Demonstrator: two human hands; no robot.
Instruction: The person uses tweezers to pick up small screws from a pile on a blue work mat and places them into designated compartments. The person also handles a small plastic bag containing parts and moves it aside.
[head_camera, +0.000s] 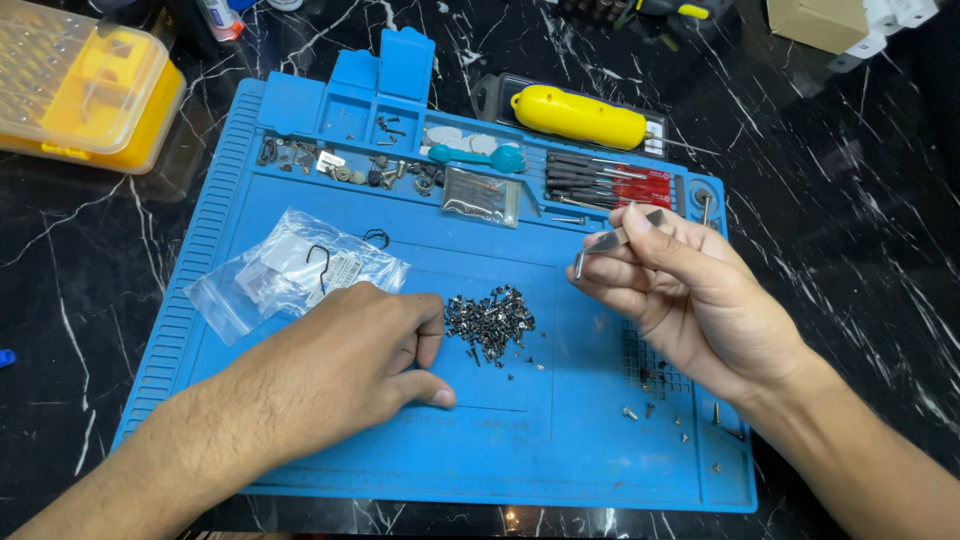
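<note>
While pinched, tweezers (612, 240) between right fingers (640, 235)

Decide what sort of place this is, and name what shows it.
Probably a small electronics repair bench: a blue work mat with parts compartments, a pile of tiny screws, and a set of precision screwdrivers on a dark marble table.

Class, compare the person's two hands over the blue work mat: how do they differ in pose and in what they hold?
The left hand rests curled on the blue work mat, holding nothing visible; the right hand is raised above it. The right hand pinches metal tweezers; the left hand lies beside the pile of small screws. Both are bare and over the mat.
</note>
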